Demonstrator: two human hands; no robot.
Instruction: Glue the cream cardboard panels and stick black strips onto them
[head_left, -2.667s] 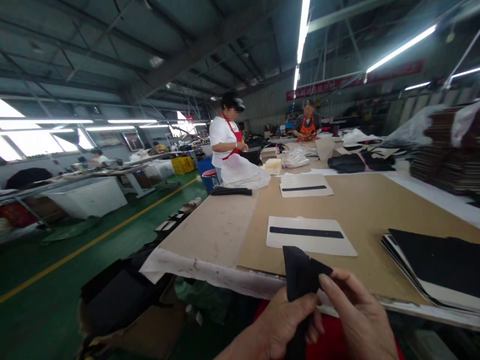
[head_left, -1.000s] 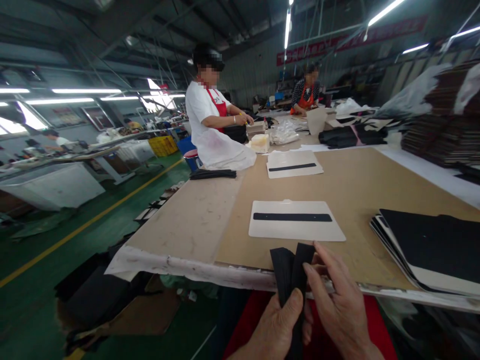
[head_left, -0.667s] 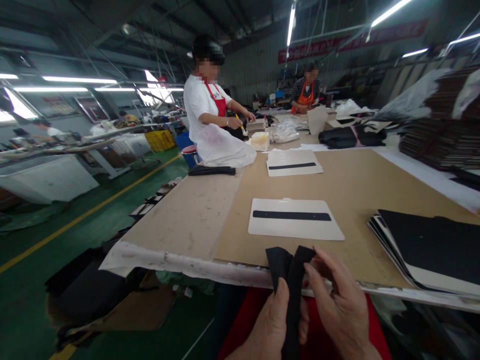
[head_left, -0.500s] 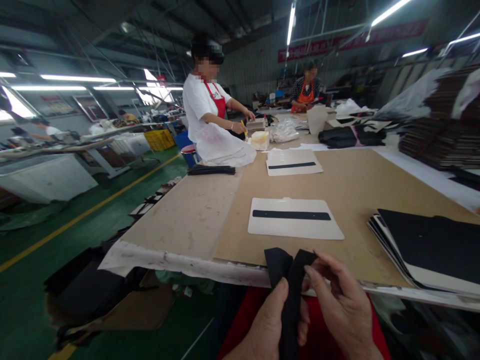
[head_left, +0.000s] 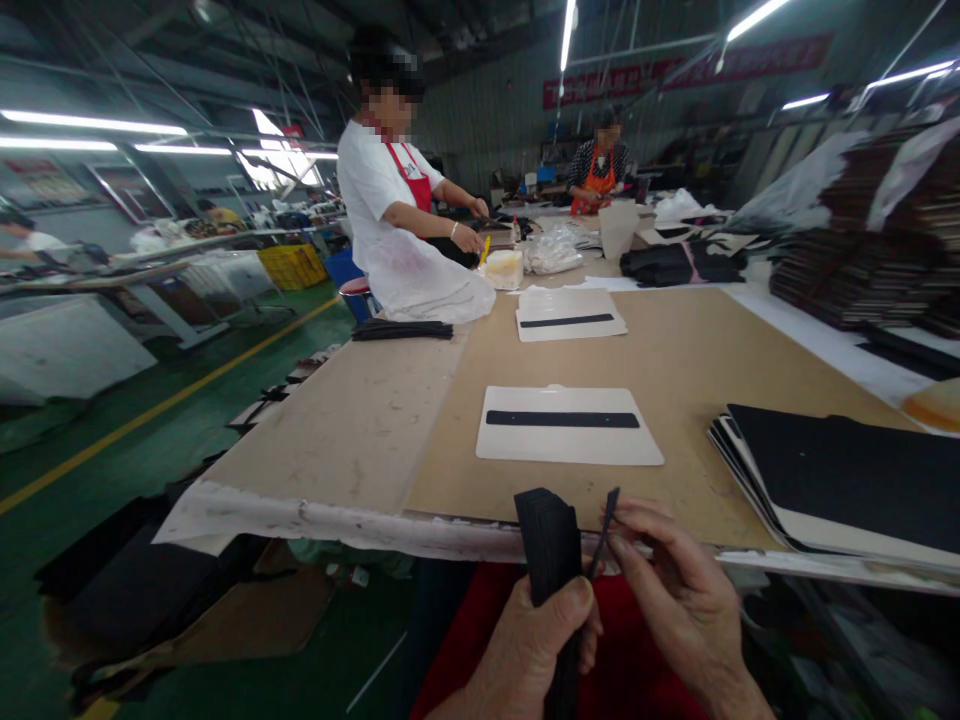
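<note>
My left hand [head_left: 536, 635] is closed around a bundle of black strips [head_left: 551, 540], held upright at the table's front edge. Between the thumb and fingers of my right hand [head_left: 675, 590] is a single black strip [head_left: 604, 530], turned edge-on and standing apart from the bundle at its top. Beyond my hands lies a cream panel [head_left: 570, 446] with a black strip [head_left: 562, 419] flat across it. A small pile of similar cream panels [head_left: 574, 330] sits farther back, also bearing a black strip on top.
To the right lies a stack of black and cream sheets [head_left: 847, 470]. Several black strips [head_left: 403, 329] rest at the table's left edge. A co-worker in a red apron [head_left: 412, 190] stands at the far left corner; another person [head_left: 598, 170] is farther back. Dark stacked pieces [head_left: 847, 270] rise at right.
The strip in my right hand has turned edge-on and come away from the bundle's top. The bundle's face now shows several layers. The view has shifted slightly right.
</note>
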